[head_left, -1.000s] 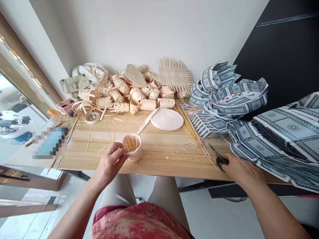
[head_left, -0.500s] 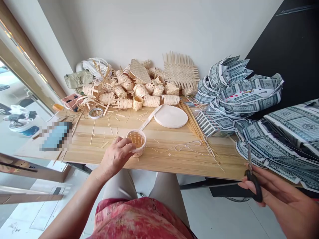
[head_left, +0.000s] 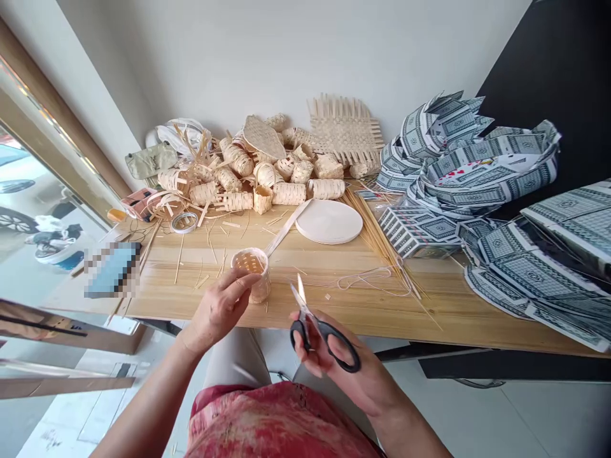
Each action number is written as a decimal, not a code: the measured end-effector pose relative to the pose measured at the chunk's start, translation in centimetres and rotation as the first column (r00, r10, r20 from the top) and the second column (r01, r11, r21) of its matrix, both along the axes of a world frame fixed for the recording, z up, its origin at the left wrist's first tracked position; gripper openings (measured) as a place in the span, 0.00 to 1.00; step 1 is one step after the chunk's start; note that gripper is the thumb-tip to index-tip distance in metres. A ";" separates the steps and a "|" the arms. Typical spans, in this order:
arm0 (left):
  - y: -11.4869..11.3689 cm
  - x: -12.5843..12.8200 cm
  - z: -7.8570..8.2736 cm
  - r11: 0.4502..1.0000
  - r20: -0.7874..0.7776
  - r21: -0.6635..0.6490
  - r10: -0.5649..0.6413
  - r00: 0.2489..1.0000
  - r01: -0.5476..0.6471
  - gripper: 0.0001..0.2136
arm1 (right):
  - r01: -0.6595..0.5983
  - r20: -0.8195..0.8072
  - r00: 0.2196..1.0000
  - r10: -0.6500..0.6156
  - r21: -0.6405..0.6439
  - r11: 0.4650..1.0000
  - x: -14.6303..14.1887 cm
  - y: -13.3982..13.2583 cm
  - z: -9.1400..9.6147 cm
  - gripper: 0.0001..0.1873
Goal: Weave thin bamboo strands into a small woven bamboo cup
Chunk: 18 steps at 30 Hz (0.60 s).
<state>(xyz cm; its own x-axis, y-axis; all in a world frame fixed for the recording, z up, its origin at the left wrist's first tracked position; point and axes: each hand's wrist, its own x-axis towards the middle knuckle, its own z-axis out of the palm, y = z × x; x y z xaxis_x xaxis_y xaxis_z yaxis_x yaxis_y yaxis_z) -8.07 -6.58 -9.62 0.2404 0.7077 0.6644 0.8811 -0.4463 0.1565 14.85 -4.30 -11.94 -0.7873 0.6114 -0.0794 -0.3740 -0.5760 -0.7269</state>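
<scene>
pinching, as best can be told, the near rim of the small woven cup (head_left: 260,290) in curled fingertips of the left hand (head_left: 220,310), close to the front edge of the table (head_left: 382,320); gripping black-handled scissors (head_left: 305,309) in the right hand (head_left: 354,381), with fingers loosely around the handles and blades slightly parted. probably light, springy, easily crushed; best held by the rim, sparing the thin wall. finding no legible brand or lettering, only red hearts in the playing-card bowl (head_left: 496,187).
</scene>
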 end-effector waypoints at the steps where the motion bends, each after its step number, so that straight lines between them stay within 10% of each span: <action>1: 0.0 0.0 0.0 1.000 0.004 0.005 0.020 1.000 -0.020 0.14 | -0.025 -0.011 1.000 0.025 -0.007 1.000 -0.6 0.3 -0.1 0.22; 11: 0.5 -1.5 -0.6 0.994 0.193 0.058 0.081 0.978 -0.093 0.14 | -0.098 0.005 0.995 0.098 0.006 0.995 -4.5 1.8 -0.5 0.24; 18: 0.2 -1.8 0.6 0.988 0.538 -0.152 0.086 0.839 -0.004 0.08 | 0.352 0.113 0.896 -0.430 0.410 0.841 -6.5 4.0 1.5 0.24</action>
